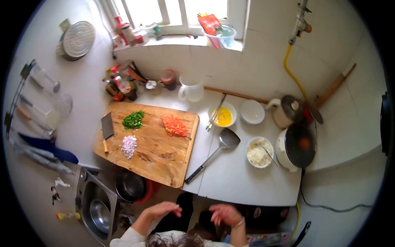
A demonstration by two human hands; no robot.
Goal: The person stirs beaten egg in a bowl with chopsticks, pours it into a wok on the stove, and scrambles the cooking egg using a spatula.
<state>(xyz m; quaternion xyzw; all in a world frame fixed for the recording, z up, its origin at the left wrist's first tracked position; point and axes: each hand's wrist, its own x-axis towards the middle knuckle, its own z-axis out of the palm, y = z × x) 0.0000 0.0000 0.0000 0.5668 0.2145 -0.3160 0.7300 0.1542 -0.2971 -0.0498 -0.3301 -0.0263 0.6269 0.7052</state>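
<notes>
My left hand (165, 209) is held in front of my body, just below the counter's front edge, with its fingers stretched out and nothing in them. To its right, my right hand (225, 215) hangs with loosely spread fingers, also holding nothing. Nearest to the hands on the counter are a wooden cutting board (164, 164) and a spatula (214, 155) with a black handle. On the board lie chopped greens (133, 120), diced orange-red vegetable (174, 125), chopped pale purple onion (128, 147) and a cleaver (107, 127).
Beaten egg with chopsticks fills a bowl (228, 111); beside it are a white bowl (252, 112), a bowl of rice (259, 152), an electric pot (300, 144) and a kettle (286, 110). Bottles (119, 86) and a pitcher (191, 90) line the back. A sink (88, 187) sits left.
</notes>
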